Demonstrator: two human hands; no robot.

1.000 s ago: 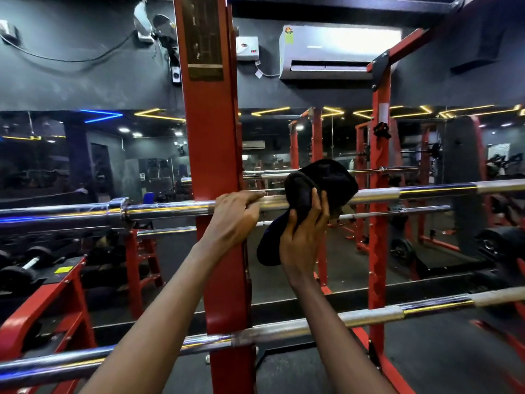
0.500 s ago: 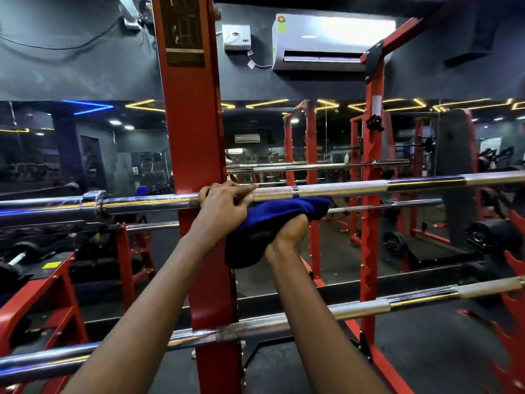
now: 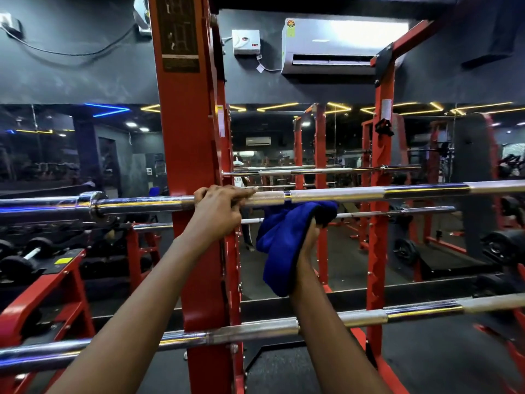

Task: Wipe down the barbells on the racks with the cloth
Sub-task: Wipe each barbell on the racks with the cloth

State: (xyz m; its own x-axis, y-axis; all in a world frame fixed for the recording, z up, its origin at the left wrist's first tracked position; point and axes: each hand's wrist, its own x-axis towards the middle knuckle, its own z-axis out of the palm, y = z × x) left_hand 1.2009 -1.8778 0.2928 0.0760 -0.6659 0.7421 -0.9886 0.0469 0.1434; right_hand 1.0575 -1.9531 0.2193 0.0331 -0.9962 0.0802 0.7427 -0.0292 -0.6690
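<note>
The gym was dark, its black wall (image 3: 71,78) carrying an air conditioner (image 3: 341,46) high up and a long mirror (image 3: 56,155) below it that threw back yellow and blue strip lights and more red frames. Straight ahead of me stood the red post (image 3: 196,155) of the rack, and I take that post as my landmark.

From the head camera, the upper barbell (image 3: 341,194) ran level across the whole width, passing in front of the post at about its middle height, with its collar (image 3: 92,203) well to the left of the post. My left hand (image 3: 217,213) was curled over this bar right at the post, fingers (image 3: 241,191) wrapped on top of the steel and closed around it. My right hand (image 3: 308,245) was just to the right of the post and below the bar, its fingers pinched together on the blue cloth (image 3: 284,243). The cloth's top edge bunched up against the underside of the bar, and the rest hung down along my wrist. I could not tell whether my right fingers themselves touched the steel, since the cloth covered them.

The lower barbell (image 3: 255,331) crossed in front of the post's foot, beneath both my forearms. Left of the post, low down, was a red stand (image 3: 54,288) with dark dumbbells (image 3: 22,260) behind it. Right of the post stood a second red upright (image 3: 380,194).
</note>
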